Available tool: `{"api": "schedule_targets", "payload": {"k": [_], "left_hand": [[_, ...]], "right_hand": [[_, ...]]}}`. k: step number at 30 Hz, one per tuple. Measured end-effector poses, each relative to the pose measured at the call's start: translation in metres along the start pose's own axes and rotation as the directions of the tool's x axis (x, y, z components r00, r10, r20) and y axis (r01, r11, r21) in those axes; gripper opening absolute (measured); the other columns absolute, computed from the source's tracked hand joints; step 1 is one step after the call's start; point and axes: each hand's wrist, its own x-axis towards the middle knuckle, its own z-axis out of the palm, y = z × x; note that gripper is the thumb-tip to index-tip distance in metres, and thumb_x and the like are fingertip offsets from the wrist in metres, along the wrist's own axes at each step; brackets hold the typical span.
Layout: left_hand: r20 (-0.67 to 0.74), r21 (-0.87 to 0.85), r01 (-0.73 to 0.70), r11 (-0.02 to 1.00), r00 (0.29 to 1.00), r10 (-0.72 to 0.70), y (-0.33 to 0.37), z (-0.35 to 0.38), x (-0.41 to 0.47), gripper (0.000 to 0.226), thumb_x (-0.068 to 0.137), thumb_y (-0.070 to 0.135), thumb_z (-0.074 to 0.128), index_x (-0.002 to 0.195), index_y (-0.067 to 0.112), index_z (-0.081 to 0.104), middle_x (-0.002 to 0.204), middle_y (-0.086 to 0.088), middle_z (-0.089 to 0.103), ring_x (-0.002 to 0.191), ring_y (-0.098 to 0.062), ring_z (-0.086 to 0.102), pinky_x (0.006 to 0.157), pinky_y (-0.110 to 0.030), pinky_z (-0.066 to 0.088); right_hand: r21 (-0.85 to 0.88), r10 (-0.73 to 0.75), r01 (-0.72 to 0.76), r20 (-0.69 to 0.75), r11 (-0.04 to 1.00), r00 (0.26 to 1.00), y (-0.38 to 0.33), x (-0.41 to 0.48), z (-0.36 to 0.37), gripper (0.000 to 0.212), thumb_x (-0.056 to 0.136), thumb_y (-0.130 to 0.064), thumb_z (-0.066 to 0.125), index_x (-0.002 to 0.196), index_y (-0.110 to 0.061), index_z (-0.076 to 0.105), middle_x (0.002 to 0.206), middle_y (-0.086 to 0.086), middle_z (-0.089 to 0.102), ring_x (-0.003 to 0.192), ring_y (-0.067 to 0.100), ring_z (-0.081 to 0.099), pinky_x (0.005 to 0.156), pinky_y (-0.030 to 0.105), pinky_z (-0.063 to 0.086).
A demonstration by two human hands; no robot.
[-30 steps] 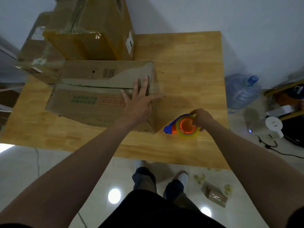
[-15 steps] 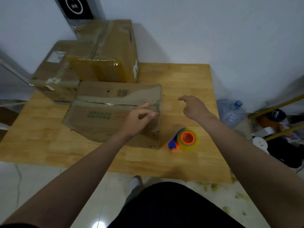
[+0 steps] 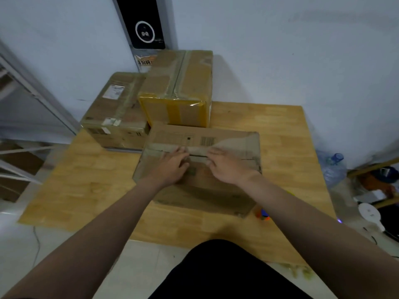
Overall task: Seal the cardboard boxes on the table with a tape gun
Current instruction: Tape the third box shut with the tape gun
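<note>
Both arms reach forward: left hand (image 3: pixel 172 166) and right hand (image 3: pixel 226 168) lie side by side, palms down, fingers roughly straight, pressing the top seam of the near cardboard box (image 3: pixel 205 192). The tape gun (image 3: pixel 263 214) sits on the table (image 3: pixel 280 137) at the box's near right corner, mostly hidden by the right forearm.

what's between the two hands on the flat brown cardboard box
Head view: only the centre seam of the flat brown cardboard box, between left hand and right hand.

Dim, soft indoor light; slight motion blur, wide-angle edge distortion
</note>
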Motion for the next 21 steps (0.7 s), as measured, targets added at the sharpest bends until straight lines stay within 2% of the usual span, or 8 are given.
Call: {"api": "schedule_targets", "payload": {"k": [3,5,8,12,16,21], "left_hand": [[0.043,0.036,-0.038,0.999,0.998,0.036,-0.009,0.006,-0.002,0.055,0.111,0.033,0.037,0.161,0.016,0.027,0.172,0.0,0.011,0.158,-0.019,0.003,0.126,-0.045,0.002],[0.062,0.084,-0.065,0.994,0.996,0.06,-0.016,0.013,-0.003,0.061,0.111,0.04,0.034,0.164,0.016,0.018,0.173,0.0,0.004,0.159,-0.019,-0.001,0.126,-0.046,-0.001],[0.066,0.133,-0.031,0.991,0.998,0.022,-0.027,0.013,-0.004,0.068,0.11,0.049,0.027,0.165,0.013,0.009,0.173,-0.002,-0.001,0.159,-0.02,-0.004,0.128,-0.046,0.001],[0.078,0.195,0.065,0.979,0.994,-0.081,-0.041,0.009,-0.006,0.081,0.106,0.06,0.017,0.163,0.006,-0.001,0.171,-0.011,-0.011,0.158,-0.025,-0.011,0.128,-0.046,-0.002],[0.024,0.203,0.191,0.96,0.979,-0.2,-0.05,0.005,-0.007,0.09,0.102,0.068,0.013,0.163,0.005,-0.001,0.169,-0.02,-0.015,0.157,-0.034,-0.015,0.128,-0.046,-0.003],[-0.041,0.188,0.246,0.951,0.969,-0.242,-0.053,0.006,-0.006,0.086,0.104,0.066,0.018,0.163,0.005,0.0,0.168,-0.023,-0.014,0.156,-0.037,-0.013,0.127,-0.047,-0.002]], "right_hand": [[-0.027,0.058,-0.056,0.102,0.998,0.993,-0.021,0.002,0.024,0.057,0.109,-0.048,0.019,0.158,-0.021,0.029,0.17,-0.003,0.011,0.157,0.023,0.0,0.126,0.05,0.008],[-0.066,0.122,-0.117,0.081,0.991,0.989,-0.02,-0.001,0.037,0.064,0.107,-0.055,0.011,0.163,-0.023,0.011,0.17,-0.007,-0.004,0.156,0.018,-0.011,0.126,0.049,0.0],[-0.078,0.244,-0.243,0.003,0.967,0.97,-0.011,-0.008,0.048,0.072,0.103,-0.061,0.004,0.163,-0.021,0.002,0.17,-0.006,-0.009,0.156,0.014,-0.011,0.126,0.046,-0.005],[-0.066,0.382,-0.387,-0.078,0.92,0.921,0.0,-0.021,0.05,0.08,0.101,-0.064,0.0,0.163,-0.014,0.005,0.171,0.002,-0.005,0.157,0.017,-0.007,0.126,0.048,-0.002],[-0.08,0.528,-0.542,-0.15,0.836,0.836,0.008,-0.031,0.053,0.107,0.083,-0.074,-0.018,0.162,-0.006,0.009,0.17,0.01,0.001,0.157,0.024,-0.001,0.126,0.048,0.001],[-0.087,0.597,-0.617,-0.181,0.782,0.782,0.012,-0.041,0.052,0.089,0.099,-0.066,0.004,0.16,-0.001,0.002,0.169,0.016,-0.004,0.157,0.028,-0.005,0.126,0.048,-0.001]]}}
